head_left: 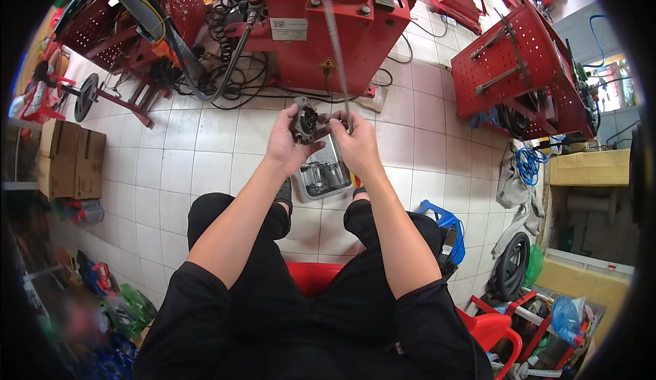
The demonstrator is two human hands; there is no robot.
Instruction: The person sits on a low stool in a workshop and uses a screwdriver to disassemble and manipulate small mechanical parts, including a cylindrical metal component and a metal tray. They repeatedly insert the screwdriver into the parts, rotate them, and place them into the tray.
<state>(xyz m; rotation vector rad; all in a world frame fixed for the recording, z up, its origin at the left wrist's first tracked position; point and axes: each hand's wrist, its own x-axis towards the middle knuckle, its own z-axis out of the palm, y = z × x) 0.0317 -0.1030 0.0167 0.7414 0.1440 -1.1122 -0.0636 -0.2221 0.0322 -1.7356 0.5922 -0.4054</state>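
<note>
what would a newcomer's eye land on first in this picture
Probably the big red machine straight ahead, at the top centre. Next, mid-picture, the dark metal part held in the left hand, beside the right hand gripping a long pale stick. Just below, a grey tray of parts sits on the tiled floor.
</note>
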